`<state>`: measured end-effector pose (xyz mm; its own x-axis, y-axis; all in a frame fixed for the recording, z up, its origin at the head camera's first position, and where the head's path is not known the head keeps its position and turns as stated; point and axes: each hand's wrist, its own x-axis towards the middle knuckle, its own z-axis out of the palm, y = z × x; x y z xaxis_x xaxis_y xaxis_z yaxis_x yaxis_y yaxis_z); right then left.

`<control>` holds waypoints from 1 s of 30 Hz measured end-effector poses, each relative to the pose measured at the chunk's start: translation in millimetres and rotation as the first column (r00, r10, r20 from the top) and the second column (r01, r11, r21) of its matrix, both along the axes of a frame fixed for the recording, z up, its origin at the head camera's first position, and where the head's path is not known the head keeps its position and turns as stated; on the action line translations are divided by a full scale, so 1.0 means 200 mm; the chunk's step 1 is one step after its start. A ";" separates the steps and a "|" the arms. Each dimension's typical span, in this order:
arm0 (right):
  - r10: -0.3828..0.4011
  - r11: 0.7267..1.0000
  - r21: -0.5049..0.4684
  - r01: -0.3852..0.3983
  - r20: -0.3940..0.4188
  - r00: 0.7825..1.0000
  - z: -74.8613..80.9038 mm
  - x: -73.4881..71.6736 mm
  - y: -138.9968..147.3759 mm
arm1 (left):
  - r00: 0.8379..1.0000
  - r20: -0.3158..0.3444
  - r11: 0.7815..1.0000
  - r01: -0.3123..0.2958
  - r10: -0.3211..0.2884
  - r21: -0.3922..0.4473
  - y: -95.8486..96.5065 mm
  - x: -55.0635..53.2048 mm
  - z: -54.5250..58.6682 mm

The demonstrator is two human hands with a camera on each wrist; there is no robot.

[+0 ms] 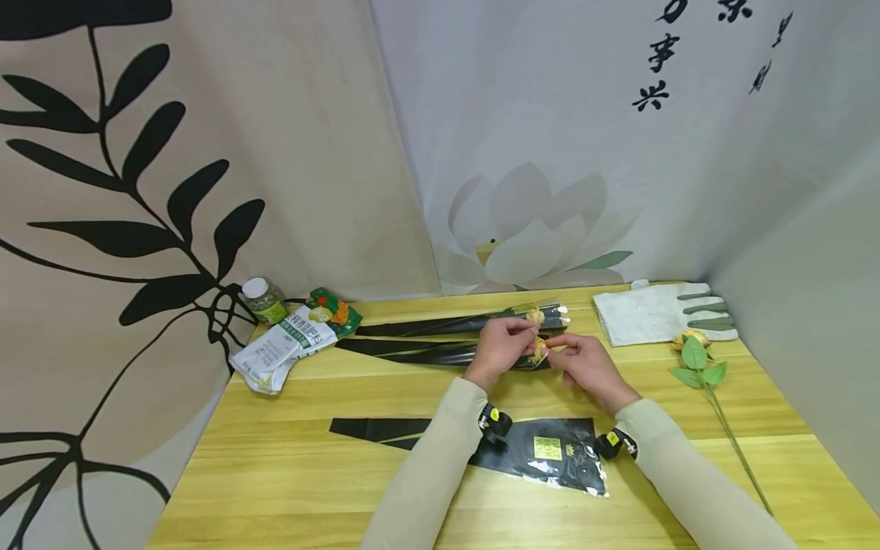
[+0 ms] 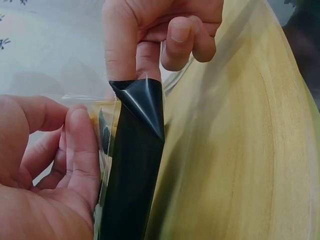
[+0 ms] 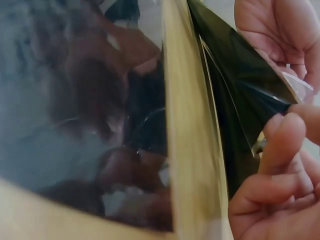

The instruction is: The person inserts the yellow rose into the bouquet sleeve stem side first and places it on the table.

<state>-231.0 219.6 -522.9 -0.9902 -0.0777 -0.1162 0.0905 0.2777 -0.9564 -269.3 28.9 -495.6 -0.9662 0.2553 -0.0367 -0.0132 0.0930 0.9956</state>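
Observation:
My left hand (image 1: 504,350) pinches the clear film edge of a black flower sleeve (image 1: 419,352) near its open end. A yellow rose (image 1: 540,349) lies inside that sleeve, its head partly hidden by the fingers. From the other side my right hand (image 1: 590,368) pinches the black edge at the sleeve's mouth, where a corner folds over (image 2: 145,102). Behind it lies a second black sleeve (image 1: 426,328) with a yellow rose head (image 1: 535,315). In front, partly under the left forearm, a flat black sleeve (image 1: 572,467) with a gold label rests on the table.
On the right a loose yellow rose (image 1: 694,356) with green leaves and a long stem lies below white-and-green gloves (image 1: 646,315). At the back left are a white-capped jar (image 1: 264,302) and a white-and-green packet (image 1: 292,344). Printed cloth (image 1: 309,153) hangs behind the wooden table (image 1: 275,473).

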 end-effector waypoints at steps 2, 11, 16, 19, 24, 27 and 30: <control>0.010 1.000 0.002 -0.010 0.007 1.000 0.00 -0.01 0.01 | 1.000 -0.006 1.000 -0.004 0.004 -0.010 0.00 0.00 0.00; 0.030 0.997 0.064 -0.032 0.025 0.999 0.03 -0.05 0.01 | 1.000 -0.016 0.999 -0.009 0.009 -0.036 -0.01 0.00 0.02; 0.060 0.993 0.106 -0.058 -0.015 0.998 0.02 -0.08 0.00 | 0.999 -0.037 0.998 -0.008 0.006 -0.056 -0.01 0.00 0.03; 0.082 0.990 0.118 -0.079 -0.026 0.996 0.02 -0.09 -0.01 | 0.999 -0.044 0.998 0.003 -0.005 -0.059 -0.01 0.00 0.03; 0.117 0.982 0.156 -0.108 -0.052 0.992 0.03 -0.10 -0.02 | 0.998 -0.061 0.997 0.012 -0.017 -0.079 -0.01 0.00 0.03; 0.127 0.967 0.234 -0.104 -0.086 0.988 0.03 -0.12 -0.04 | 0.997 -0.069 0.995 0.011 -0.017 -0.095 -0.01 0.00 0.02; 0.141 0.943 0.318 -0.094 -0.128 0.982 0.03 -0.13 -0.06 | 0.997 -0.072 0.995 0.006 -0.014 -0.102 -0.01 0.00 0.02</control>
